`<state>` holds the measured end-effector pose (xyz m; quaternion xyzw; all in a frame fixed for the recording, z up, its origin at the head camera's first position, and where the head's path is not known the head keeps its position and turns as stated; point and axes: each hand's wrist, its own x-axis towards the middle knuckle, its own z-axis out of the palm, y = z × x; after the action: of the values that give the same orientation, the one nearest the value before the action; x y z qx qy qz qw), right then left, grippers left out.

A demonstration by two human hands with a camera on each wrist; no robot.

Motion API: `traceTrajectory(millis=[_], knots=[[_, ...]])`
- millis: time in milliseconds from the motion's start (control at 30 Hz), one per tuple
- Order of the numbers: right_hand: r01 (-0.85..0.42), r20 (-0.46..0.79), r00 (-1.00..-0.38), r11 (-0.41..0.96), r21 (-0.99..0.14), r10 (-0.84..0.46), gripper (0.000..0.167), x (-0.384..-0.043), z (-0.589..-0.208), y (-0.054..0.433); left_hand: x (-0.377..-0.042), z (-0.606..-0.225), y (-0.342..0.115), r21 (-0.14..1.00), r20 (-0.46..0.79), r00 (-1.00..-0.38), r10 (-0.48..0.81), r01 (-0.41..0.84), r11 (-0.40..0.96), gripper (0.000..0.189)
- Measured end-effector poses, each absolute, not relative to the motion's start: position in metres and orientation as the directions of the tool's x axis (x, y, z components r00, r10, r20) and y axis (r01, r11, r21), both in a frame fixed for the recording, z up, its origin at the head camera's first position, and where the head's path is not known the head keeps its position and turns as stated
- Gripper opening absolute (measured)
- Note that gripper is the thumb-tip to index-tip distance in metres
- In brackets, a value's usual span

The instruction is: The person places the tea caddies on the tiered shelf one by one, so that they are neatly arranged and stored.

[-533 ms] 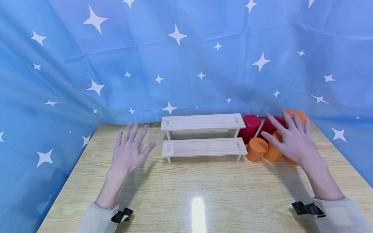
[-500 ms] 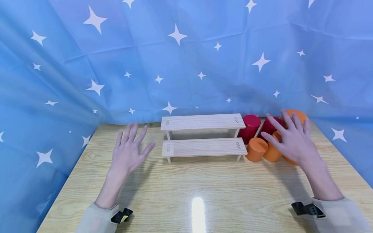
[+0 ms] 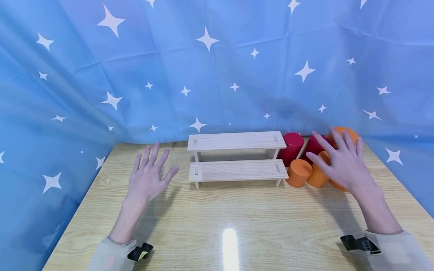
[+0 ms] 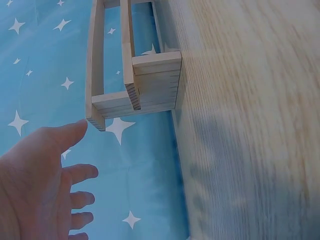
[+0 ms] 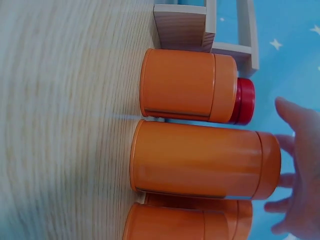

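Observation:
My left hand (image 3: pixel 145 184) hovers over the table left of a two-step wooden shelf (image 3: pixel 237 171), fingers spread, holding nothing. In the left wrist view its thumb points toward the shelf's end (image 4: pixel 157 82). On the other side, my right hand (image 3: pixel 347 169) is held with spread fingers above a group of lidded canisters and grips none. A short orange canister (image 3: pixel 299 173) and a taller orange canister (image 5: pixel 200 160) stand in front. Two red canisters stand behind, one red canister (image 3: pixel 292 146) beside the shelf. The right hand partly hides the others, including an orange canister (image 3: pixel 350 135) at the back.
A blue curtain (image 3: pixel 217 101) with white stars hangs behind the table and along its sides. The pale wooden table (image 3: pixel 190 222) extends toward me, with a bright light reflection on it. The shelf stands near the back edge, close to the curtain.
My left hand has shifted very slightly left and my right hand very slightly right. Both stay spread; the shelf and canisters remain in place.

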<state>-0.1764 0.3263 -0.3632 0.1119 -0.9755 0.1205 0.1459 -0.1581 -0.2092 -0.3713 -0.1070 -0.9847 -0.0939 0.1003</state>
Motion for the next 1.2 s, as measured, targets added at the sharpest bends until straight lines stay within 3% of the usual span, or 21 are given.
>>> traceTrajectory(millis=[767,1200], knots=[[-0.252,0.316,-0.932,0.943,-0.219,-0.176,0.072,-0.168,-0.362,0.342,-0.156,-0.371,-0.204,0.186,0.192,-0.965,0.178,0.213,0.959,0.074],[-0.268,0.341,-0.926,0.917,-0.297,-0.160,0.071,-0.166,-0.364,0.356,-0.155,-0.378,-0.194,0.293,0.195,-0.968,0.160,0.214,0.932,0.073]])
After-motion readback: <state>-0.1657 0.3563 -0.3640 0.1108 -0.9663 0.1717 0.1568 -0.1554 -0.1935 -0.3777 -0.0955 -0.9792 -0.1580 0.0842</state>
